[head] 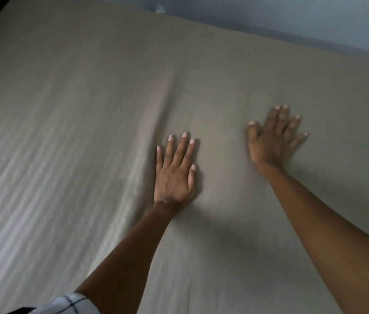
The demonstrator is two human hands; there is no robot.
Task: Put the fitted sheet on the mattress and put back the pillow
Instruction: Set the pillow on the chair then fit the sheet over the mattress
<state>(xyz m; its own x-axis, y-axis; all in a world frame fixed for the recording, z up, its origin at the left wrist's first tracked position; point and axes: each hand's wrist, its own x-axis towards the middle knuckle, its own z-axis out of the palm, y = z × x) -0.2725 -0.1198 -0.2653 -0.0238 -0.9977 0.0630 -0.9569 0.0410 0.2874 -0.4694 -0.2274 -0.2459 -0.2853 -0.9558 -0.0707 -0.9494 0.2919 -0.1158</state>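
Beige sheet [66,98] shows a crease [159,109] at eleven o'clock of the left hand [174,175]; right hand [271,141] farther; both flat, empty.

Both palms press flat on the beige sheet [111,87] — left hand [174,173] beside a shallow crease, right hand [274,137] farther out, fingers spread

We see the fitted sheet [88,91] as matt beige cloth — faintly striped in its weave, smooth but for soft creases toward nine o'clock — and, at six o'clock, a white sleeve [70,304] of dark-checked fabric.
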